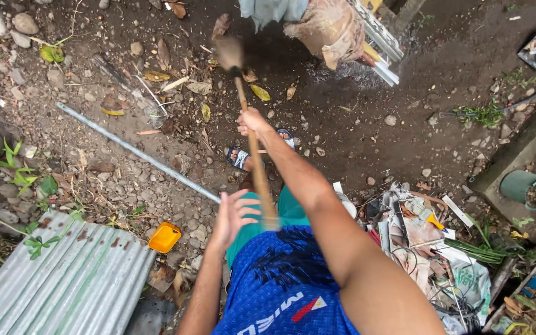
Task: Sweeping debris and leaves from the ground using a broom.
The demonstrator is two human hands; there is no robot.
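Observation:
My right hand (252,121) is closed around the middle of a long wooden handle (257,170). The tool's dark head (227,52) is blurred, raised over the bare dirt ahead of me. My left hand (236,214) hovers with spread fingers just left of the handle's near end, not gripping it. Below the handle, my foot in a sandal (239,158) stands on the soil. My blue shirt and green shorts fill the bottom centre.
A thin metal pipe (138,155) lies diagonally on the stony ground. A corrugated metal sheet (63,279) and an orange container (164,237) sit at lower left. Rubbish (429,239) is piled right, near a green pot (519,185). Another person's clothing (324,25) shows at top.

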